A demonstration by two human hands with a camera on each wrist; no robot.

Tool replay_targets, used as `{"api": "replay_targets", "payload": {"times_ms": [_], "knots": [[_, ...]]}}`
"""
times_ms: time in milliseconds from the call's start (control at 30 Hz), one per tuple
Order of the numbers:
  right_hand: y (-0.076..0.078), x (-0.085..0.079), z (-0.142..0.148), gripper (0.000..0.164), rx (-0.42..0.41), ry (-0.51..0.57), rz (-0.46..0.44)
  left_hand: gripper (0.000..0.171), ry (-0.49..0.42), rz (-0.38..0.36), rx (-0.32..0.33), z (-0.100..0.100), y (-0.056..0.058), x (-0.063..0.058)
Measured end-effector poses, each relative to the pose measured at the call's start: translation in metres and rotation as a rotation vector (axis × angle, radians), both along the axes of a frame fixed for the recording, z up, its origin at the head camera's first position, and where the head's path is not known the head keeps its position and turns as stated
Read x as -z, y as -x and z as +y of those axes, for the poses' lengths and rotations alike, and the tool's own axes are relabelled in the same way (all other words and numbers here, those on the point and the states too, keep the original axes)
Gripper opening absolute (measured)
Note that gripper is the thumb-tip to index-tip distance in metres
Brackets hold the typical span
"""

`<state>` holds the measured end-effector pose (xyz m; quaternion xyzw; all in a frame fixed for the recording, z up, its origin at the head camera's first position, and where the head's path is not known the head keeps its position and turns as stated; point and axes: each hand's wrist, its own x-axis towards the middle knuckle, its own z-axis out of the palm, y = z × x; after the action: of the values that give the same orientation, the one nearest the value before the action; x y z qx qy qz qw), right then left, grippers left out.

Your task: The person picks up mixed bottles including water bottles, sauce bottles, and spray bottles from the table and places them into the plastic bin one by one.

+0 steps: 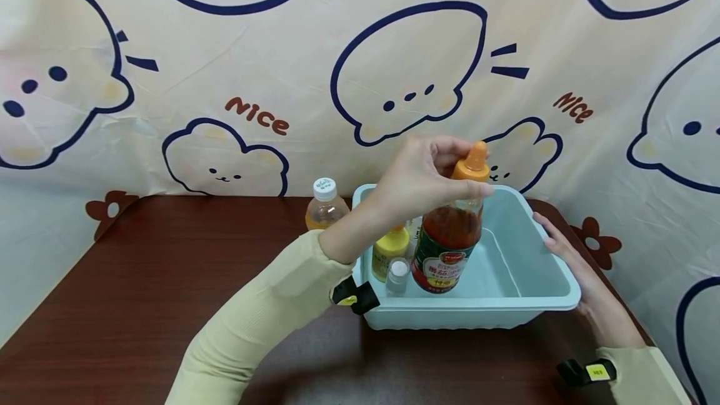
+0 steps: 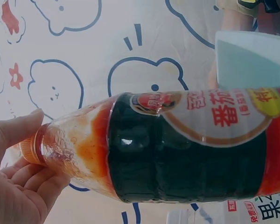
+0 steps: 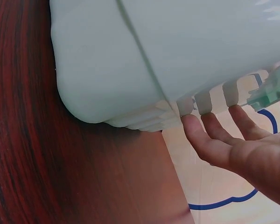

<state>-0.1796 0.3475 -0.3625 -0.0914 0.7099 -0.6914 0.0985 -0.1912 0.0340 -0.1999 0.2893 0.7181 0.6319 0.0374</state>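
My left hand [image 1: 424, 170] grips a ketchup bottle [image 1: 447, 252] at its neck, just below the orange nozzle cap [image 1: 474, 164]. The bottle leans a little inside a pale blue-green plastic bin [image 1: 450, 317], its top tilted to the right. Close up in the left wrist view, the bottle [image 2: 186, 144] shows a dark green label and red sauce. At the bin's right side is my right hand [image 1: 574, 267]. In the right wrist view its fingertips [image 3: 190, 122] touch the outer wall, fingers slightly bent.
Left of the ketchup inside the bin stand a yellow-labelled container [image 1: 390, 252] and a small white-capped bottle [image 1: 397, 275]. A white-capped drink bottle [image 1: 325, 205] stands behind my left forearm. The dark wooden table [image 1: 140, 305] meets a printed curtain [image 1: 270, 67] at the back.
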Motion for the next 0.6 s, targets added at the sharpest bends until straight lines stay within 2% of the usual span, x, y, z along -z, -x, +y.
{"api": "replay_targets", "payload": {"times_ms": [333, 467, 600], "knots": [[0.000, 0.002, 0.000, 0.050, -0.004, -0.002, 0.008, 0.035, 0.054, 0.028, -0.015, 0.009, 0.008, 0.009], [0.001, 0.002, 0.000, 0.051, -0.001, 0.002, 0.005, 0.036, 0.113, 0.053, -0.033, 0.011, 0.007, 0.012], [0.001, 0.002, 0.001, 0.051, 0.002, 0.005, 0.003, 0.037, 0.173, 0.086, -0.022, 0.013, 0.005, 0.016]]}}
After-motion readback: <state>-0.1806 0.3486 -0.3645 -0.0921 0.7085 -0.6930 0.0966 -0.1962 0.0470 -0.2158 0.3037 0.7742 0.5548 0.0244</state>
